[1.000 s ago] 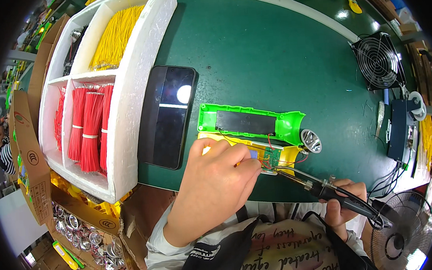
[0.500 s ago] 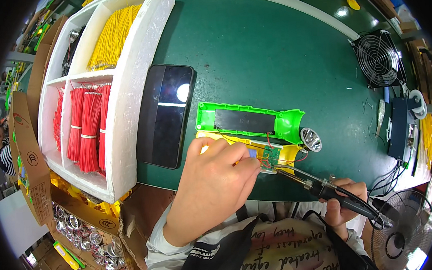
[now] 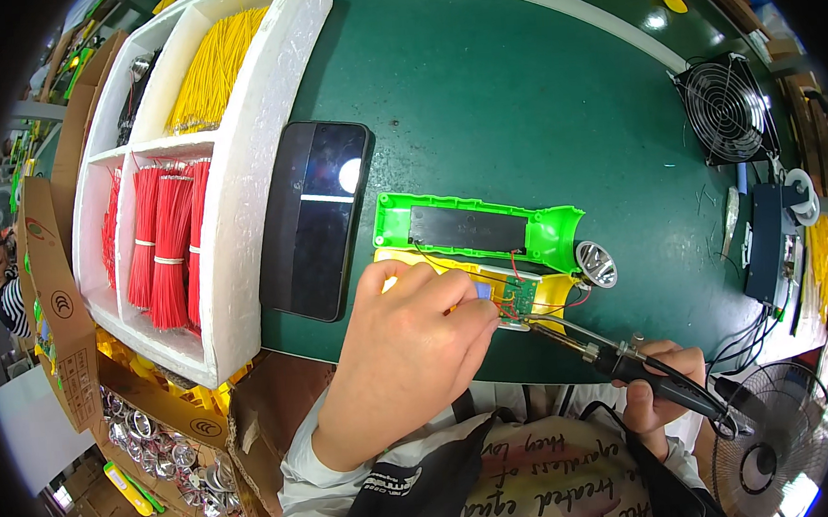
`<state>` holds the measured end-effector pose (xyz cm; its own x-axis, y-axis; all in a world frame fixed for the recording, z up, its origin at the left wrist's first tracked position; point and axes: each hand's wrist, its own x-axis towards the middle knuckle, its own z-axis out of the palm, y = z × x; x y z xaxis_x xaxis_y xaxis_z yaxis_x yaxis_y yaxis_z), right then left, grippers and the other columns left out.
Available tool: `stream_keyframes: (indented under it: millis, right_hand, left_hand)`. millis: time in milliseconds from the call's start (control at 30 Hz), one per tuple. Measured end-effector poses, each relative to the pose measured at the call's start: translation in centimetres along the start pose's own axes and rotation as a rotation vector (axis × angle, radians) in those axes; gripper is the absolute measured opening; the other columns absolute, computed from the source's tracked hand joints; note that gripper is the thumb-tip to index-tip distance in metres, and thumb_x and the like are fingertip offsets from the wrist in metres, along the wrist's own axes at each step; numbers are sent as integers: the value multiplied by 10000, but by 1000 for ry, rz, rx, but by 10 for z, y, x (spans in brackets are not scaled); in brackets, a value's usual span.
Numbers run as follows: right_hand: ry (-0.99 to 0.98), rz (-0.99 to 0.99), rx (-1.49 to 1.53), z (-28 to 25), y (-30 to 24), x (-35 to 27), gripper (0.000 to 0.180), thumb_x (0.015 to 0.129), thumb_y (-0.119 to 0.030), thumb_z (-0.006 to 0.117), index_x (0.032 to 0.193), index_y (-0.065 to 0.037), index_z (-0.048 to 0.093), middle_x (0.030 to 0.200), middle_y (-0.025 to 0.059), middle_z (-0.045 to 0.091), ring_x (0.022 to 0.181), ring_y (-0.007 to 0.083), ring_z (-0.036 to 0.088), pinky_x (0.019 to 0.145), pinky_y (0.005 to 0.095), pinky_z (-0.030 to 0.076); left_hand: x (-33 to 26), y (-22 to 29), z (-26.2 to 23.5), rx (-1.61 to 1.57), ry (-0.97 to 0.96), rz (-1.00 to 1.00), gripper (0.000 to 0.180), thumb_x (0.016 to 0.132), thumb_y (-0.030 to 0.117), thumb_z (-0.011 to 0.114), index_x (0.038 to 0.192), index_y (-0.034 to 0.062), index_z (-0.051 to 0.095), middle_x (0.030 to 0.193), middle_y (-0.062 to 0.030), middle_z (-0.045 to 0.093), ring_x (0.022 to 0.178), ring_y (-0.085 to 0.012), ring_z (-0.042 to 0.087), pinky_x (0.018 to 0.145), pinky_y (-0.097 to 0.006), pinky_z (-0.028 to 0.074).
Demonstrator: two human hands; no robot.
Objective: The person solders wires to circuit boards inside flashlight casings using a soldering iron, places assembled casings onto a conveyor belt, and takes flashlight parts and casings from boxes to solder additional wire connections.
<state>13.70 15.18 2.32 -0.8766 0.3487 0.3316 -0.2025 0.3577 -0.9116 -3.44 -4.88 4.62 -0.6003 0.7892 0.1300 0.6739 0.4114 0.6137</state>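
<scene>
My right hand [image 3: 666,387] is wrapped round the black handle of a soldering iron [image 3: 644,372]. A thin metal tube runs along the iron, and its tip touches or nearly touches a small green circuit board [image 3: 521,296] with red wires. That board lies inside a yellow flashlight shell [image 3: 553,291]. Over the shell's left part, my left hand [image 3: 414,339] is closed, thumb and forefinger pinched close to the board; what they hold is hidden. Just beyond lies a green flashlight shell [image 3: 560,235] with a black battery pack [image 3: 469,229]. A round silver reflector [image 3: 595,264] sits at the right end, joined by wires.
Left of the shells lies a black phone [image 3: 317,222]. A white foam box [image 3: 232,222] holds red wire bundles [image 3: 172,250] and yellow wires [image 3: 218,71]. On the right are a square fan [image 3: 727,111], a dark box-shaped unit [image 3: 764,247] and a solder spool [image 3: 801,199]. Cartons of reflectors [image 3: 150,436] stand lower left.
</scene>
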Motion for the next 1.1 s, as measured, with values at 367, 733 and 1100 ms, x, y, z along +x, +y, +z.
stream_keyframes:
  millis: [367,733,1100]
  right_hand:
    - [281,-21,-126,-1,-15,12,405,759,-344,653,809,-35,396,596,83,488,410,95,441,381,189,374]
    - [340,62,-103,-17,-16,12,442,763,-349,648,868,-26,365,664,85,513,490,110,501,498,235,440]
    - [468,15,-145,-25,-4,11,438,748,-391,654,831,-43,401,632,58,480,456,110,496,463,211,439]
  left_hand:
    - [2,1,1,-4,15,-3,89,652,81,669,734,101,639,687,16,515,646,-166,500,683,-320,356]
    - [4,3,1,22,7,-23,75,652,91,673,718,97,637,673,8,546,654,-167,513,670,-310,350]
    - [3,1,3,40,3,-2,83,666,104,664,719,100,600,703,5,535,651,-170,517,700,-332,347]
